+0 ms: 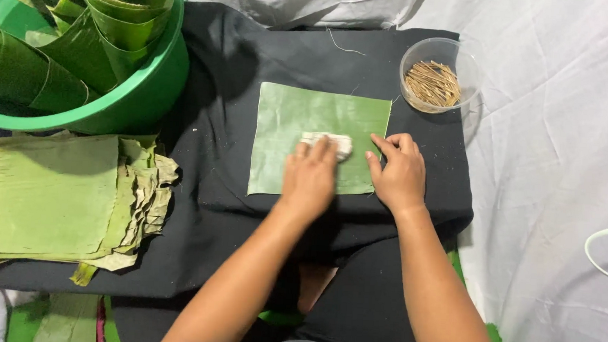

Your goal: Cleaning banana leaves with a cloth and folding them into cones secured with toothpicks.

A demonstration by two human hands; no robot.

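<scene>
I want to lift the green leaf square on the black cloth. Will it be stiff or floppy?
The leaf square lies thin and flat, so it probably flops and feels light. The left hand presses a white cloth on it, and the right hand pins its edge, so it may slide.

packages: none in view, no boxes/bags/wrappers
labels: none, nothing printed on any surface afaict
signs: none
screens: none
nearest thing to packaging: clear round plastic container (439,74), top right on the black cloth (198,207), open top, no lid, holds thin tan sticks; no sticker on it as far as the view shows, wall too small/blurry to be sure
</scene>
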